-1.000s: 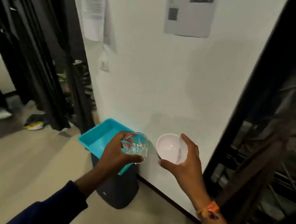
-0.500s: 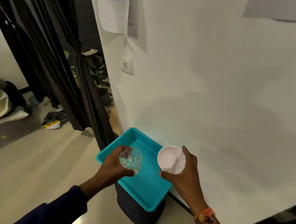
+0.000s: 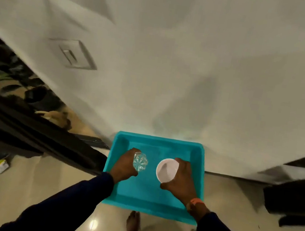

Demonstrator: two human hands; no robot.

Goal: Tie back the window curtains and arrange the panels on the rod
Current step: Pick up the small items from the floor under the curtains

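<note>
The white wall (image 3: pixel 175 59) fills most of my view, and the dark curtain (image 3: pixel 26 136) – the thing I'm meant to tie back – hangs well off to my left, nearer my left hand than my right. Straight below me sits the teal tray (image 3: pixel 154 204). Over it my right hand (image 3: pixel 182 177) is curled round a white bowl (image 3: pixel 166 170), and my left hand (image 3: pixel 125 165) grips a clear glass (image 3: pixel 140 161) (both need setting down first, I judge) – so neither is free for fabric.

L hand (image 3: pixel 124 165) fingers curled round glass (image 3: pixel 140 161); R hand (image 3: pixel 182 177) grips bowl (image 3: pixel 166 170); both arms extended fwd.
</note>
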